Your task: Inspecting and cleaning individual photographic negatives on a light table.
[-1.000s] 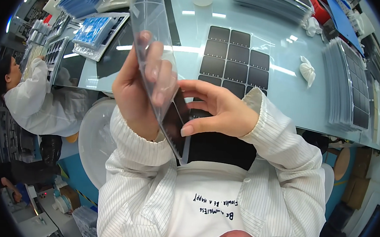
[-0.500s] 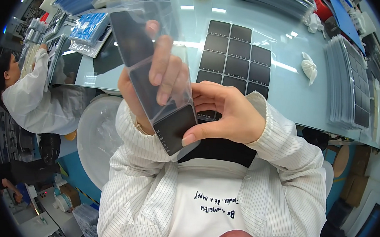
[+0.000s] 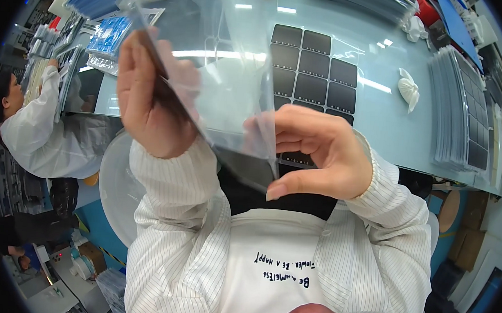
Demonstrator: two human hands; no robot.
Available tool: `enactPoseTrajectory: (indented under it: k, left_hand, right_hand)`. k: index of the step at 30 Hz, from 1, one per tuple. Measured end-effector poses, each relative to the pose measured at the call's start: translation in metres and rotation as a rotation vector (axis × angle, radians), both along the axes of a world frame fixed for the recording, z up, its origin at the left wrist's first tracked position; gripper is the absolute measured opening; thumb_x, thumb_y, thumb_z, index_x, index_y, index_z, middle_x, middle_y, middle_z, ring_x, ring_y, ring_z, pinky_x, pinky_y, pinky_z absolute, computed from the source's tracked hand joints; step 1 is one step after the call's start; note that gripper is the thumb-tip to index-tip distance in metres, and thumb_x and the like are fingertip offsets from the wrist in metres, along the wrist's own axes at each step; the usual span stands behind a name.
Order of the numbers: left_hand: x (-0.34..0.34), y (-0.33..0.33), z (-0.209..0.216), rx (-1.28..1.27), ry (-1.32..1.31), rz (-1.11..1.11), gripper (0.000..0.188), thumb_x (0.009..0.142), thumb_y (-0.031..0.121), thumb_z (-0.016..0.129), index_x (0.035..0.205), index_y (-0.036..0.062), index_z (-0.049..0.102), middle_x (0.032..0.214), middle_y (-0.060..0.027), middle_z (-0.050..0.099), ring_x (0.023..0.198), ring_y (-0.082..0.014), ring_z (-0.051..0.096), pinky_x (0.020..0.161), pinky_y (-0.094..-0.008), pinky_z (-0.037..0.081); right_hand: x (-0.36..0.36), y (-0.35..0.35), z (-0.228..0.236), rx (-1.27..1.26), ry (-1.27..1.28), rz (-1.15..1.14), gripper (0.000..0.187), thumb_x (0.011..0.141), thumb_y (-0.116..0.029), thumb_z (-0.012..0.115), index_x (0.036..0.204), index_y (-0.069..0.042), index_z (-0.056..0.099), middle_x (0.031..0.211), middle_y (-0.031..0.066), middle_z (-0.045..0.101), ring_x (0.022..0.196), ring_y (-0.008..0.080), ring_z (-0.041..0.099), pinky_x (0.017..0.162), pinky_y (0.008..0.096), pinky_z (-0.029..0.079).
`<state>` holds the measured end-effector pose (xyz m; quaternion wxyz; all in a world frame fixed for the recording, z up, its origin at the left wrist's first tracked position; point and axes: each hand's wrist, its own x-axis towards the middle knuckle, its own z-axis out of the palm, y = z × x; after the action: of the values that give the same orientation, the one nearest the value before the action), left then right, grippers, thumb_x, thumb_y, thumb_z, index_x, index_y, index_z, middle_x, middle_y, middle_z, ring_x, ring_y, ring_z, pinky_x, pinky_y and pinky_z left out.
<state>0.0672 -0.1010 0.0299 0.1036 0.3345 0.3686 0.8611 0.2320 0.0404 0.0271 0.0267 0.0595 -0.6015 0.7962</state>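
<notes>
A strip of dark rectangular panels with clear plastic film is raised in front of me, tilted and partly blurred. My left hand grips its left edge, closed with fingers on both sides; some of them show through the film. My right hand is closed on the strip's lower right corner, thumb on the near side and fingers behind. Whether the film is loose from the panels I cannot tell. Beyond my right hand, several dark panels lie in rows on the glossy table.
An upright stack of panel sheets stands at the right, near a knotted white bundle. Blue-wrapped packs lie at the left. A white round tub stands below the table edge. A co-worker in white sits farther left.
The strip has turned from facing me to a steep slant, its film spreading out to the right. My left hand has moved left to its edge; my right hand has shifted slightly right.
</notes>
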Motion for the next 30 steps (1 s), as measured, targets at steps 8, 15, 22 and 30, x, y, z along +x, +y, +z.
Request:
enactPoseTrajectory:
  k: [8, 15, 22, 30]
  left_hand:
    - [-0.014, 0.009, -0.004, -0.163, -0.029, 0.414, 0.016, 0.095, 0.012, 0.05, 0.106, 0.0023, 0.053, 0.09, -0.0012, 0.058, 0.079, -0.0088, 0.055, 0.074, -0.0217, 0.043]
    - [-0.113, -0.031, -0.008, -0.324, -0.026, 0.778, 0.023, 0.091, 0.017, 0.058, 0.105, -0.0001, 0.053, 0.086, -0.0017, 0.056, 0.075, -0.0092, 0.053, 0.07, -0.0218, 0.044]
    - [-0.206, -0.009, -0.064, -0.538, -0.012, 1.093, 0.038, 0.087, 0.018, 0.061, 0.113, -0.0079, 0.05, 0.102, -0.0151, 0.059, 0.092, -0.0208, 0.055, 0.085, -0.0313, 0.042]
    - [-0.226, -0.044, -0.104, -0.555, -0.091, 0.986, 0.076, 0.071, -0.001, 0.073, 0.133, -0.0055, 0.028, 0.114, -0.0144, 0.052, 0.101, -0.0215, 0.053, 0.091, -0.0304, 0.04]
  right_hand:
    - [0.004, 0.013, -0.002, 0.291, 0.149, -0.169, 0.067, 0.06, 0.002, 0.078, 0.121, 0.005, 0.052, 0.107, 0.0129, 0.056, 0.102, 0.0263, 0.061, 0.094, 0.0373, 0.048]
    - [0.044, 0.055, 0.007, 0.446, 0.026, -0.241, 0.068, 0.061, -0.006, 0.08, 0.122, 0.001, 0.052, 0.106, 0.0136, 0.057, 0.102, 0.0246, 0.059, 0.081, 0.0315, 0.051]
    - [0.032, 0.08, -0.024, 0.768, -0.081, -0.627, 0.061, 0.067, 0.0, 0.072, 0.124, -0.005, 0.053, 0.119, 0.0096, 0.051, 0.107, 0.0219, 0.056, 0.079, 0.0293, 0.051]
    - [0.016, 0.134, -0.043, 1.162, -0.08, -0.852, 0.051, 0.068, -0.007, 0.076, 0.116, -0.005, 0.059, 0.106, 0.009, 0.062, 0.1, 0.0213, 0.06, 0.078, 0.0309, 0.052]
